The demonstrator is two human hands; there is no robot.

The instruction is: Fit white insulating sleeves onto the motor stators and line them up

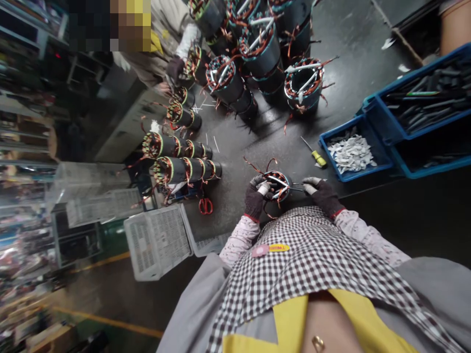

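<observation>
A motor stator with copper windings, white strips and loose wire ends stands on the dark table in front of me. My left hand, in a dark glove with pale fingertips, grips its left rim, the fingers bent over the edge. On the other side my right hand, gloved the same way, pinches a thin dark sleeve that reaches to the stator's right side. Whether a wire runs inside the sleeve cannot be made out. A yellow-handled screwdriver lies beyond my right hand.
Stacked stators stand at the back, and more lie in rows at the left. Right are blue bins of white pieces and dark tubes. Red scissors lie near a plastic crate. A co-worker's gloved hand touches a stator.
</observation>
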